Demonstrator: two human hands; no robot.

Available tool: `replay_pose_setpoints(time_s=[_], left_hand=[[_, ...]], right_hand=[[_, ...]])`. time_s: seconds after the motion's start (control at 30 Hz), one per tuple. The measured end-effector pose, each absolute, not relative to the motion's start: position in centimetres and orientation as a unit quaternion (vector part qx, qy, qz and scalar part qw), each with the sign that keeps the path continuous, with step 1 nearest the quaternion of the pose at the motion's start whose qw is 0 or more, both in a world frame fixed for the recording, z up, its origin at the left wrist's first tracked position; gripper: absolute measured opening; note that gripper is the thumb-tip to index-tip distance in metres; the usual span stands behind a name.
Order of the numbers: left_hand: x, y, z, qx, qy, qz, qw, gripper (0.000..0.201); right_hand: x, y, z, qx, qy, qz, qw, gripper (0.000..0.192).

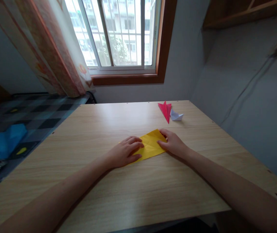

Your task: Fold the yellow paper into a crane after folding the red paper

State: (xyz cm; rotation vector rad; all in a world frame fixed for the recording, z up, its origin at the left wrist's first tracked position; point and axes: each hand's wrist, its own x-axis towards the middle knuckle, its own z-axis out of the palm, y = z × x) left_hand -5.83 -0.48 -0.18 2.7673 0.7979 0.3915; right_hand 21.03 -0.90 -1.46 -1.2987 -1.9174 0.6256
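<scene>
A folded sheet of yellow paper (151,144) with crease lines lies on the wooden table (99,123), slightly tilted so its right end is farther from me. My left hand (126,151) rests flat over its left end, fingers stretched out and covering that part. At the right end, my right hand (172,142) grips the paper's edge, with the thumb on top and the fingers partly hidden behind the edge.
Toward the back right of the table are a red folded paper plane (165,111) and a small white paper boat (176,116), side by side. Left of the table, a bed with a checked cover (48,111) holds a blue item (5,140). A window (119,35) is behind.
</scene>
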Motion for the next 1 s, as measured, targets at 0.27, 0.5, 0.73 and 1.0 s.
replay_pose_setpoints(time_s=[0.27, 0.5, 0.73, 1.0], left_hand=[[-5.8, -0.6, -0.3, 0.948, 0.280, 0.121, 0.094, 0.038], [-5.8, -0.6, -0.1, 0.947, 0.292, 0.106, 0.074, 0.038], [-5.9, -0.4, -0.5, 0.943, 0.311, 0.109, 0.055, 0.043], [-5.8, -0.5, -0.3, 0.942, 0.308, 0.117, 0.060, 0.041]], right_hand=[[20.9, -1.2, -1.7, -0.507, -0.789, 0.158, 0.309, 0.039], [20.7, -1.9, -1.4, -0.455, -0.831, 0.121, 0.295, 0.039], [20.7, -2.0, -1.5, -0.394, -0.864, 0.109, 0.295, 0.038], [20.7, -2.3, -1.2, -0.343, -0.891, 0.092, 0.283, 0.040]])
